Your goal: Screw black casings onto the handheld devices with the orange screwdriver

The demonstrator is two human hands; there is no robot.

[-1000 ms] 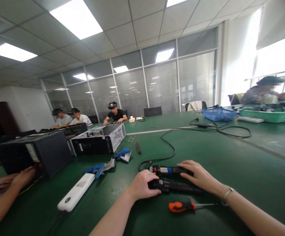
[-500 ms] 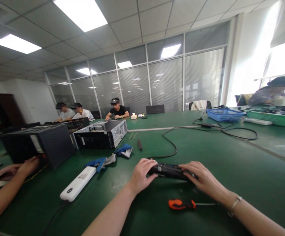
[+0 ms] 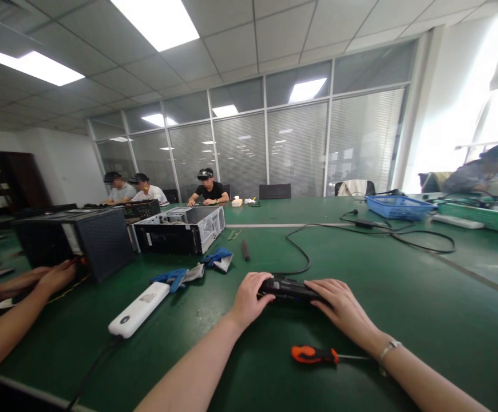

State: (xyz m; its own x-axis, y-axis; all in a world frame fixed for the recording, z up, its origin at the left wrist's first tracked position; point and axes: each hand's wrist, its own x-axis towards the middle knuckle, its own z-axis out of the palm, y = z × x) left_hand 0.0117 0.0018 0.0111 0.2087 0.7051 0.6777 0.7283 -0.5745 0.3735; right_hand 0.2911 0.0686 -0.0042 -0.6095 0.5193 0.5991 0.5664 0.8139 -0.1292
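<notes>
In the head view, both hands hold a long black casing crosswise between them, low over the table. The left hand pinches its left end in a narrow grip, thumb on the near side and fingers over the far side; the right hand is closed round the other end, its fingers laid along the top. A bit of red shows beneath the casing by the left thumb, too small to identify. A black power cord runs up to the far side of the left hand; where it joins is hidden. The orange-and-black screwdriver lies nearer the body than the right hand, its shaft pointing toward that wrist. To hold this well, I would press evenly at both ends, support the underside, let the cord lie slack, and lift the right wrist clear of the screwdriver.
</notes>
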